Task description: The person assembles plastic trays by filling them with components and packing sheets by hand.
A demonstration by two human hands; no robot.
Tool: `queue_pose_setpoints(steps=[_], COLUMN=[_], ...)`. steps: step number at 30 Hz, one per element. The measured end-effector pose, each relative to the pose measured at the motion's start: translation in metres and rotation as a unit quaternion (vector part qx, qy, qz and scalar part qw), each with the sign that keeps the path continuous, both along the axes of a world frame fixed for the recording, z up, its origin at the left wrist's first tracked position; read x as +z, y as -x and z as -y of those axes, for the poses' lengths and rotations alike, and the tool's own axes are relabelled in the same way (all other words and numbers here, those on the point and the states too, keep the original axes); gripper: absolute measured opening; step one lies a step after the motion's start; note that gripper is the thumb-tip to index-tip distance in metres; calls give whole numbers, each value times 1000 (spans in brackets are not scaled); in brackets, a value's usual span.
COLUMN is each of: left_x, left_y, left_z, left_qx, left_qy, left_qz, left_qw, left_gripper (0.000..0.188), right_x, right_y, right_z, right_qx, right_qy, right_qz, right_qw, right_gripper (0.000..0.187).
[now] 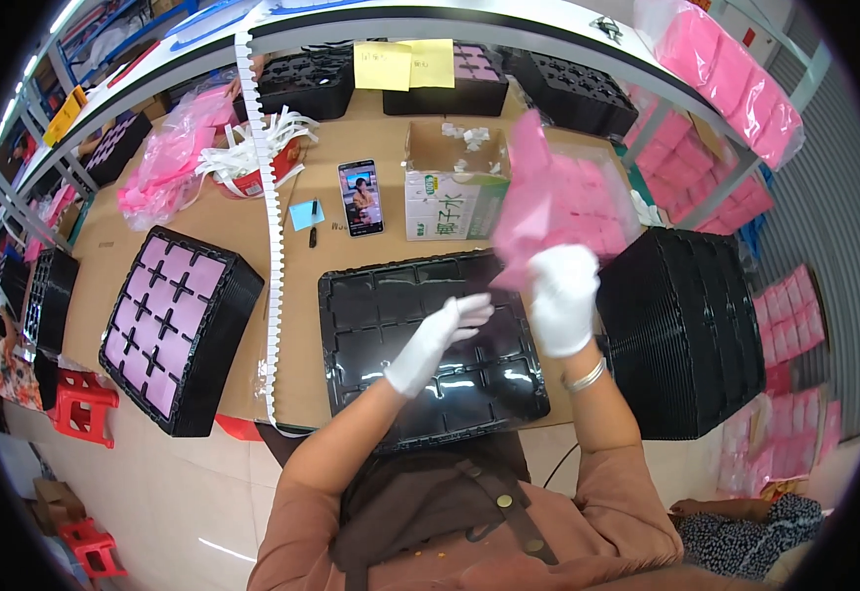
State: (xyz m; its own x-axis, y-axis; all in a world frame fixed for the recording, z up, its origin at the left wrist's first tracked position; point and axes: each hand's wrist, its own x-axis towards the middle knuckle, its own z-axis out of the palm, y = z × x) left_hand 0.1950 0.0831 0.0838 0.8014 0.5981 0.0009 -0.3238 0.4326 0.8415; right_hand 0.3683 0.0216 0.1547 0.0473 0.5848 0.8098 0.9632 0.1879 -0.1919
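Observation:
In front of me on the cardboard-covered table lies a black plastic tray with shallow compartments. Over its middle my left hand, in a white glove, is open with the fingers stretched toward the right; nothing is in it. My right hand, also gloved and slightly blurred, is closed at the tray's far right corner. Out of it rises a thin pink sheet-like piece, smeared by motion; I cannot tell whether it is one piece or several. Just behind is a clear bag of pink pieces.
A tall stack of black trays stands at right, and trays with pink inserts at left. Beyond are a phone, an open carton with white scraps, and a red basket of white strips. A shelf spans the back.

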Motion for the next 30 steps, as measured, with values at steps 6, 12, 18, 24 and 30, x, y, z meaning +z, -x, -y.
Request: queue_pose_setpoints(steps=[6,12,18,24,30], left_x=[-10,-54,-86,-94,-65], left_y=[15,105,140,155,140], left_z=[-7,-4,12,35,51], left_qx=[146,237,254,307,173], left_qy=[-59,100,-19,-251,-214], left_qz=[-181,-259,-345,-392,-498], left_qw=[971,931,903,830,822], left_gripper=[19,15,15,60,75], right_x=[-48,-124,-129,-126,-129], right_y=[34,-43,-22,-14,-14], right_z=[19,30,39,45,58], right_qx=[224,-168,-90,-82,-67], right_qy=[187,253,404,434,421], right_qz=[5,-304,-249,-175,-155], right_qw=[956,903,876,880,891], right_gripper=[8,33,36,33,19])
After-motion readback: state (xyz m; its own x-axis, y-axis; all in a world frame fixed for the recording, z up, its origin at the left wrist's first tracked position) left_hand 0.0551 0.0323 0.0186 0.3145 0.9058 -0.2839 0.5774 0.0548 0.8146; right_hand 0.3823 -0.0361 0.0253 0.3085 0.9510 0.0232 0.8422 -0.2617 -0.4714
